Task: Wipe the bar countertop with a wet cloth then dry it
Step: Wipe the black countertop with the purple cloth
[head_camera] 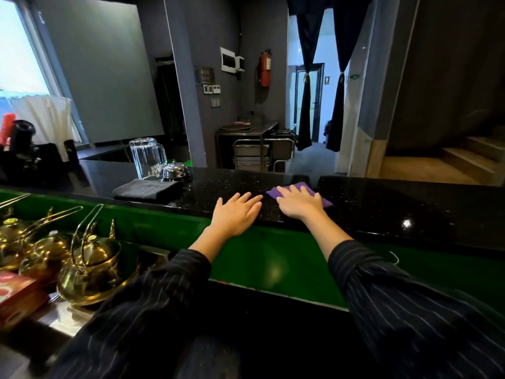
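The black speckled bar countertop point(382, 203) runs across the middle of the view above a green front panel. A purple cloth point(303, 187) lies flat on it, and my right hand point(299, 203) presses down on the cloth with fingers spread, covering most of it. My left hand point(236, 214) rests flat on the bare counter just left of the cloth, fingers apart, holding nothing. A folded black cloth point(147, 190) lies on the counter further left.
An upturned glass pitcher point(146, 157) and a chrome service bell point(176, 170) stand behind the black cloth. Brass teapots point(90, 266) sit on the lower shelf at left, beside a red box point(16, 296). Dark bar equipment point(24, 151) stands far left.
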